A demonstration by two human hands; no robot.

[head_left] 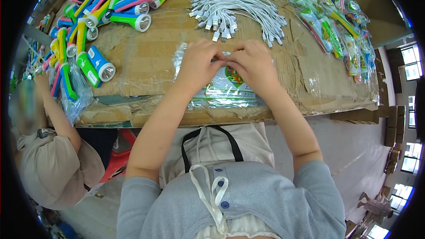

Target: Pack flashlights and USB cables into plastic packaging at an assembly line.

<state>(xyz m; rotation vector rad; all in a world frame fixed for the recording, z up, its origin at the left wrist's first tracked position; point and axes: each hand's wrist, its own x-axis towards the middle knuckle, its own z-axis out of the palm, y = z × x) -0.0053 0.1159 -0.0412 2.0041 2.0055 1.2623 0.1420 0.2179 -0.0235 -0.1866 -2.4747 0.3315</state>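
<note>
My left hand (pixel 199 64) and my right hand (pixel 252 66) meet over the table's front part, thumbs and fingertips pinched together. Both appear to grip the upper edge of a clear plastic bag (pixel 212 89), though the fingers partly cover the pinched spot. This bag lies on a stack of similar shiny bags with a colourful printed picture and green strips. Just beyond my hands is a bundle of white USB cables (pixel 239 13), their plugs pointing left and toward me.
Colourful flashlights (pixel 101 64) pile up at the left and far side. Bagged flashlights (pixel 336 31) heap at the right. Worn cardboard (pixel 146 77) covers the table. A co-worker (pixel 62 163) sits at the left beside a red chair (pixel 117 163).
</note>
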